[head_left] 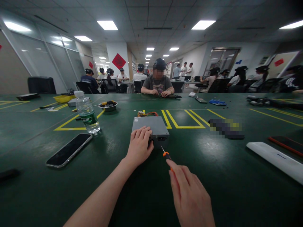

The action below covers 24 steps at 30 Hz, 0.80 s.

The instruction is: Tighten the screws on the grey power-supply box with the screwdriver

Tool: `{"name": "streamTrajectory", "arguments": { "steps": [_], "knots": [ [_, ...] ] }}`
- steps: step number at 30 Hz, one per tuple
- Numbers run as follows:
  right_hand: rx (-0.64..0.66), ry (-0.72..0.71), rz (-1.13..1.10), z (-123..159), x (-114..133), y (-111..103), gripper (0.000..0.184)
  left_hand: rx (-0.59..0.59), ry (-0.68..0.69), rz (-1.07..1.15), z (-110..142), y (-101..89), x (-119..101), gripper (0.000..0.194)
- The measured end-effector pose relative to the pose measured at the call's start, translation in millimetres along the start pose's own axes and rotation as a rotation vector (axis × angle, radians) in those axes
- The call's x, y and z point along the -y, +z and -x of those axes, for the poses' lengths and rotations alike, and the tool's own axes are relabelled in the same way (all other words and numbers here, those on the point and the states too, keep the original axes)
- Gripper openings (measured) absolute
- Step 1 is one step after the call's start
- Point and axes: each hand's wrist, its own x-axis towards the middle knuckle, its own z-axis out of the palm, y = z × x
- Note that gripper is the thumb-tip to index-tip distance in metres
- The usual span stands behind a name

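Note:
A grey metal computer power supply [156, 124] lies on the green table, its socket side facing me and a bundle of coloured cables [151, 114] at its far end. My left hand [140, 143] holds its near left corner, fingers over the top and thumb against the front side. In my right hand [189, 189] is a screwdriver [166, 155] with an orange and black handle. Its thin tip points up toward the power supply's front and appears slightly apart from it. My right palm hides most of the handle.
Left of the power supply stand a water bottle [87, 115] and a phone [69, 149]. A metal bowl [108, 106] with parts sits farther back. To the right lie a white long object [274, 157] and a blurred dark item [224, 127]. A person [158, 82] sits opposite.

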Motion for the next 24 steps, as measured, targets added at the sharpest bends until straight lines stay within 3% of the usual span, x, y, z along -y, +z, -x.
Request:
{"name": "streamTrajectory", "arguments": {
  "steps": [6, 11, 14, 17, 24],
  "knots": [
    [0.057, 0.026, -0.046, 1, -2, -2, 0.036, -0.007, -0.003, 0.001, 0, 0.3, -1, 0.031],
    [-0.038, -0.047, -0.06, -1, 4, 5, 0.028, -0.001, -0.007, 0.01, 0, 0.6, -1, 0.031],
    [-0.051, 0.025, -0.058, -3, -2, 3, 0.025, -0.001, -0.006, 0.005, 0, 0.4, 0, 0.031],
    [0.017, 0.096, -0.086, -3, -8, -1, 0.028, 0.0, -0.005, -0.001, 0, 0.7, 0, 0.031],
    [0.028, -0.075, -0.054, 0, 1, 1, 0.035, -0.01, -0.009, -0.004, 0, 2.4, -1, 0.031]
  ]
}}
